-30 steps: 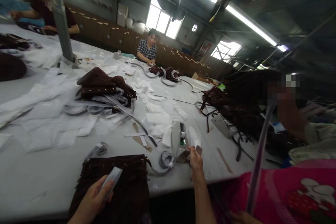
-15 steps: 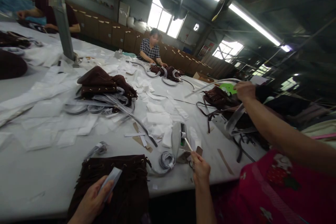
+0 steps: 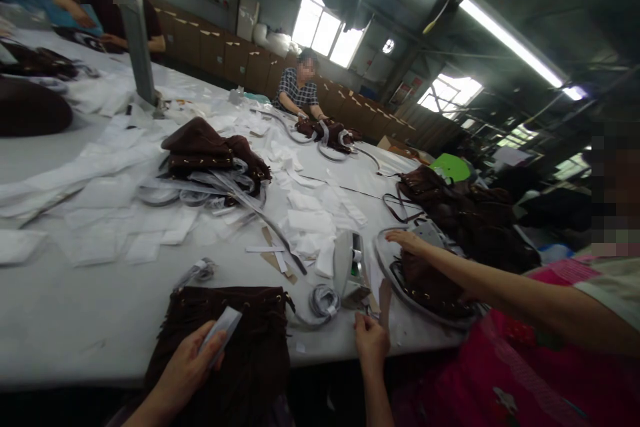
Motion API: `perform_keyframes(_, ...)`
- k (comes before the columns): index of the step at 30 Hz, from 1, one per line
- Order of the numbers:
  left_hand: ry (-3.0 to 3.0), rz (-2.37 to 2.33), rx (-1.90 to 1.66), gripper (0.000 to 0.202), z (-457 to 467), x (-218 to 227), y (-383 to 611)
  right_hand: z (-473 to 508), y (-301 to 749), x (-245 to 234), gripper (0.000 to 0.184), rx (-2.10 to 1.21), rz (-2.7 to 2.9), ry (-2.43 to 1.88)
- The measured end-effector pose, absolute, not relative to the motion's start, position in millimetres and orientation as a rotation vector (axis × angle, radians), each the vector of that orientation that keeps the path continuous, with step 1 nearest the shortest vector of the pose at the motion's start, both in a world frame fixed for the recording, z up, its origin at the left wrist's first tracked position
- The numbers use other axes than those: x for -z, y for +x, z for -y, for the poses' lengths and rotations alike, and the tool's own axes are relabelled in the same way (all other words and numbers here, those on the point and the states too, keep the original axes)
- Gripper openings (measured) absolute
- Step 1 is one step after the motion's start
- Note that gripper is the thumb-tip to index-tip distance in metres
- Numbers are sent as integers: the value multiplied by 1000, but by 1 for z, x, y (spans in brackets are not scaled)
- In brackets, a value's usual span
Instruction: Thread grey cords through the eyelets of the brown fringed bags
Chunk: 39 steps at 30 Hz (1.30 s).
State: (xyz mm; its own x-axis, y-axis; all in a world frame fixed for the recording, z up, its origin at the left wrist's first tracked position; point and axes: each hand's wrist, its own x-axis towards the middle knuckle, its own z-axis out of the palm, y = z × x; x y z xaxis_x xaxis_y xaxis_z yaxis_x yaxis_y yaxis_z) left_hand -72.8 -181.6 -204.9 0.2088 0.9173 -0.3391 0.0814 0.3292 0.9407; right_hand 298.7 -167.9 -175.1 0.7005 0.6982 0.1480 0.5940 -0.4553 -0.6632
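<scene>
Head view. The left hand (image 3: 193,355) grasps a pale flat strip (image 3: 228,324) above a dark brown fringed bag (image 3: 255,347), which lies at the near edge of the worktop (image 3: 85,327). The right hand (image 3: 371,335), fingertips drawn together, is near a tape dispenser (image 3: 344,270); whether it pinches anything cannot be told. A coiled, wrapped strap (image 3: 324,301) lies between bag and dispenser.

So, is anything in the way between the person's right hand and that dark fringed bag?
Nothing visible blocks the right hand from the fringed bag: only a small white scrap lies flat near that path, with a coiled strap on its far side.
</scene>
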Motion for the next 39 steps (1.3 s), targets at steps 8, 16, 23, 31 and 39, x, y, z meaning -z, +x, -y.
perform_keyframes(8, 1249, -1290, -891, 40, 180, 193, -68, 173, 148, 156, 39, -1192, 1341, -1602)
perform_keyframes(16, 1349, -1309, -925, 30, 187, 196, -63, 151, 80, 157, 36, -1175, 1606, -1594)
perform_keyframes(23, 1434, -1286, -914, 21, 193, 206, -59, 145, 75, 164, 54, -898, 1812, -1868)
perform_keyframes(31, 1049, -1061, -956, 33, 186, 193, -71, 151, 83, 171, 56, -1071, 1802, -1729)
perform_keyframes(39, 127, -630, -630, 30, 179, 198, -89, 161, 83, 177, 36, -1440, 1611, -1435)
